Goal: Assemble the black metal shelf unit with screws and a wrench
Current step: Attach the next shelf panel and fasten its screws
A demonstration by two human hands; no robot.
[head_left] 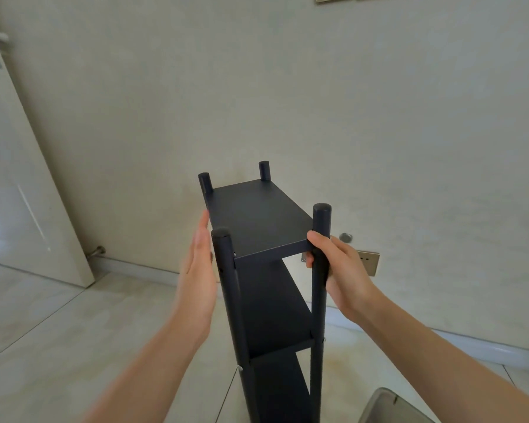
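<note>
While the black metal shelf unit [266, 270] stands upright on the tiled floor [74, 331] in front of a pale wall [287, 87], both hands are at its top. Its four round posts rise a little above the top shelf [257, 218], and two lower shelves show beneath that one.

Right of the unit, the right hand [339, 270] has its grip closed round the near right post [319, 264], just below the top shelf's corner, fingers curled over the front of the tube. Left of the unit, the left hand [197, 270] is flat with straight fingers, its grip wide and holding nothing, the palm turned toward the near left post [226, 270]; whether it touches the post or the shelf edge cannot be told.

Behind the unit, low on the wall and partly hidden by the right hand, sits a wall socket [368, 262], with a small round metal fitting [345, 238] just above it. Well to the left of the unit a white door [28, 193] stands open, and a door stopper [97, 251] sits at the base of the wall beside it. Right of the unit's foot, a grey object [385, 407] cuts into the bottom edge; what it is cannot be told. A small silvery screw end [240, 367] shows on the near left post by the lowest visible shelf.
</note>
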